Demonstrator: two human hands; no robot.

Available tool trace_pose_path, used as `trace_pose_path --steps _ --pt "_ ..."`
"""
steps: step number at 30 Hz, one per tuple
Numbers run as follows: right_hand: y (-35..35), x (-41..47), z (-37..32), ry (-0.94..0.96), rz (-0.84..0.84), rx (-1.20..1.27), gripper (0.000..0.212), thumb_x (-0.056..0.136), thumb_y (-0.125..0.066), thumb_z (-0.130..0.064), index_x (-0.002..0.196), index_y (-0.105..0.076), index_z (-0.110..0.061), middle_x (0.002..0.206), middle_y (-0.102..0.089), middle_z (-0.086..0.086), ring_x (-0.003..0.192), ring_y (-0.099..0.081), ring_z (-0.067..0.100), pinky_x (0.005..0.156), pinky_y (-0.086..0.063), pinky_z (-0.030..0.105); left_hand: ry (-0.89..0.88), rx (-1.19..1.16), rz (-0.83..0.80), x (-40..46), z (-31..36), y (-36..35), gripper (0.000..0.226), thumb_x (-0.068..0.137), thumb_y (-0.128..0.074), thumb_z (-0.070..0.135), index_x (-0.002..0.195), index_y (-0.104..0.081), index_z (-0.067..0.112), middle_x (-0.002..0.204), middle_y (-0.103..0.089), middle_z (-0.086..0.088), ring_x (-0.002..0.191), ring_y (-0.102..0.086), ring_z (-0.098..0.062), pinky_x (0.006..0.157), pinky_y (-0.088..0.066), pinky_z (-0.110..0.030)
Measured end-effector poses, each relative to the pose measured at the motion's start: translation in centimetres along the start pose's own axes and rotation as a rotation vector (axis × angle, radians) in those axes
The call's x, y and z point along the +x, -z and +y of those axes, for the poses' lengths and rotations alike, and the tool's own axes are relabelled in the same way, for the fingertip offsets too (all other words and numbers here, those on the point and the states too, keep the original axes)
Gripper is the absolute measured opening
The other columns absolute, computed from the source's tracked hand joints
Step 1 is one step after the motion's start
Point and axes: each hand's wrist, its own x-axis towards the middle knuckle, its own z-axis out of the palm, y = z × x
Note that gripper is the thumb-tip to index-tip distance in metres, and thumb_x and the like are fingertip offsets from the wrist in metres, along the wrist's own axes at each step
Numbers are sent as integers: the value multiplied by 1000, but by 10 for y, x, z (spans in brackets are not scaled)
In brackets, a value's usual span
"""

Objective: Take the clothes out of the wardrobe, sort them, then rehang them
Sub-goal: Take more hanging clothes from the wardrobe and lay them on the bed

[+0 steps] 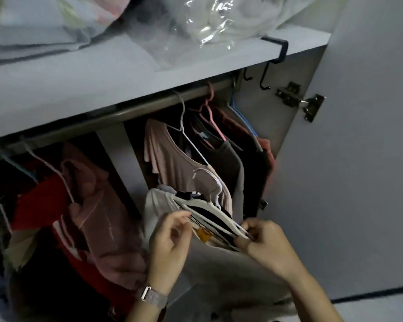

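Up top, a grey shelf (116,77) holds soft bedding (33,26) and a shiny plastic bag (209,24). Under the shelf runs a metal rod (130,110) with clothes hanging from it. A pink top (172,156) hangs on a white hanger (186,126) near the middle. Dark clothes (237,163) hang to its right, beside the open grey door (349,159). On the far side of the middle wall hang a dusty pink sweater (100,217) and a red top (40,205).

Low down, in front of the pink top, both hands hold a pale shirt with dark stripes (209,219). It sits on another white hanger (215,187) that is off the rod. The left hand (170,242) has curled fingers and pinches the shirt's neck edge between thumb and fingertip. A watch band (151,296) is on that wrist. The right hand (265,242) pinches the other end of the shirt's top edge, with the cloth tucked under its bent fingers. The shirt stretches between the two hands.
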Motion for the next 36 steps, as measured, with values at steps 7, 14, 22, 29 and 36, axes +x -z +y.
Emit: trace_pose_path --steps 7,14,22,29,36 --pt "49 -94 34 -146 199 -164 29 64 -71 -49 60 -59 -24 51 -55 -5 45 -46 9 48 -38 28 -407 644 -208 4 28 -58 43 61 -57 60 94 -64 33 114 -53 11 112 -43 -20 94 -33 -42" --pt "98 -203 78 -344 402 -124 28 64 -73 -39 61 -57 -17 48 -48 -7 46 -41 9 50 -35 28 -624 492 -522 -53 78 -148 35 69 -46 58 69 -47 23 61 -56 5 59 -53 -19 51 -36 -29" --pt "161 -348 151 -572 678 -153 33 65 -73 -52 62 -58 -23 56 -57 -3 54 -50 10 55 -44 34 -726 257 -809 -159 140 -277 22 69 -70 37 72 -50 27 70 -53 12 63 -53 -10 56 -48 -34" --pt "198 -496 210 -760 931 -134 47 63 -70 -63 59 -49 -21 53 -54 -7 52 -46 9 55 -43 35 -1040 204 -886 -275 205 -389 18 62 -76 34 60 -59 29 58 -53 16 49 -46 -6 43 -30 -15" --pt "221 -616 250 -884 1026 -320 71 69 -47 -80 57 -39 -11 53 -45 4 61 -46 17 57 -39 35 -1148 55 -1057 -383 247 -480 28 61 -75 41 53 -54 24 51 -49 12 45 -47 -10 40 -40 -25"
